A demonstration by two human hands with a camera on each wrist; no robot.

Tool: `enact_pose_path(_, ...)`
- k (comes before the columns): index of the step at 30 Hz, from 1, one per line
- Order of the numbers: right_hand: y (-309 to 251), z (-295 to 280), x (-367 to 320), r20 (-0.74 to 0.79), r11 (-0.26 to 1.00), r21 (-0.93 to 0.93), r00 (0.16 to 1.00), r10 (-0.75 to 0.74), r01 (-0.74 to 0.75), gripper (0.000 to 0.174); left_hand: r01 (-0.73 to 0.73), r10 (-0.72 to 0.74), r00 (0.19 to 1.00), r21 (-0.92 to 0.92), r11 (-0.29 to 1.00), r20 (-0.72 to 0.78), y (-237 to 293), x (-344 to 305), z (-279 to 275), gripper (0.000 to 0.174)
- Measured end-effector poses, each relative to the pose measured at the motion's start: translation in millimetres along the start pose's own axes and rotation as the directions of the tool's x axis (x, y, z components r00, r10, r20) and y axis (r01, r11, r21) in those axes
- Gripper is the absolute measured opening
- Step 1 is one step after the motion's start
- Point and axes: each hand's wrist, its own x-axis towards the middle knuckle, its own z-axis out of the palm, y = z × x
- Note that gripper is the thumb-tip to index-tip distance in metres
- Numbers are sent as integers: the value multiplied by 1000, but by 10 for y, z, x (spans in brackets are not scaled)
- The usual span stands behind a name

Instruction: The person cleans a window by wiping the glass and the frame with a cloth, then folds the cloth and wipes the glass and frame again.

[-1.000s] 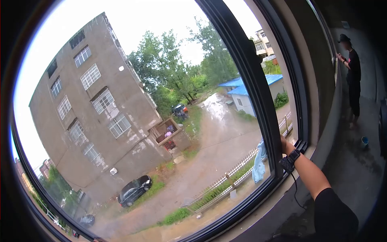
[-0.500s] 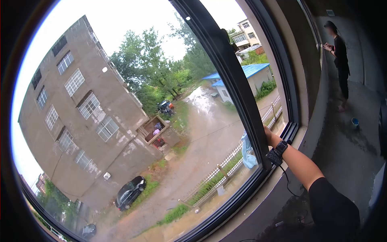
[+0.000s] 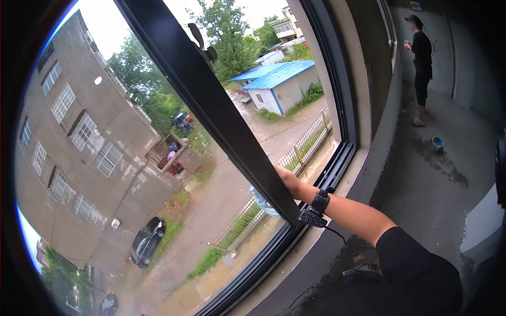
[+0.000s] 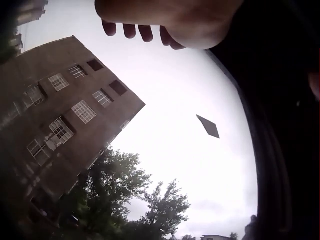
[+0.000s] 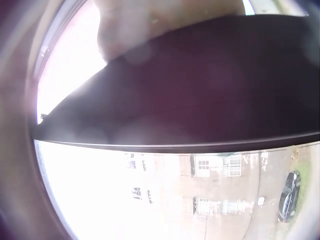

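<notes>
My right hand [image 3: 291, 184] reaches round the outer side of a black window sash [image 3: 211, 113]; its fingers are hidden behind it. A light blue cloth [image 3: 263, 204] hangs from that hand beyond the glass, beside the sash's lower end. In the right wrist view, part of the hand [image 5: 165, 20] shows blurred above the dark sash [image 5: 200, 95]. My left hand [image 4: 175, 20] appears only in the left wrist view, at the top, with relaxed fingers hanging apart and nothing seen in them; contact with the glass cannot be told.
A black latch [image 3: 203, 45] sticks out from the sash. Window tracks [image 3: 337, 168] and a pale sill [image 3: 354, 171] run along the wall. Inside at the right, a person [image 3: 421, 55] stands near a blue bucket [image 3: 437, 142] on the wet floor. A cable hangs by my right wrist.
The sash has slid left, widening the gap on its right. My right hand and the blue cloth have moved left with it. The head view has turned right.
</notes>
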Motion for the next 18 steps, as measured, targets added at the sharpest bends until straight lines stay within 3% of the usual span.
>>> enact_pose_path(2,105,59,27,-66,988,-141,996,-68,58,38,0,2,997,-20,1000,76,425,-198,246,37)
enact_pose_path(4,224,38,86,-50,995,-74,997,-67,63,40,-15,25,985,-59,998,171,918,-403,499,40)
enact_pose_path(6,276,163,80,-75,987,-150,995,-65,53,42,-9,45,989,-241,970,143,1430,-563,981,27)
enact_pose_path(10,414,273,-9,-92,935,-348,990,-108,70,41,14,48,964,-232,973,260,2197,-920,1617,46)
enact_pose_path(11,395,275,-43,-40,941,-329,994,-97,79,39,-22,74,956,-182,983,283,2355,-989,1754,51)
enact_pose_path(14,326,71,21,102,979,-172,987,126,-107,33,-130,113,937,29,991,332,2615,-1140,2022,72)
enact_pose_path(16,10,-90,135,38,943,57,945,325,-326,29,-194,143,929,121,974,341,2604,-1224,2148,87)
enact_pose_path(18,-95,-261,404,-121,925,296,952,282,-237,27,-218,169,953,185,958,252,2522,-1333,2304,91)
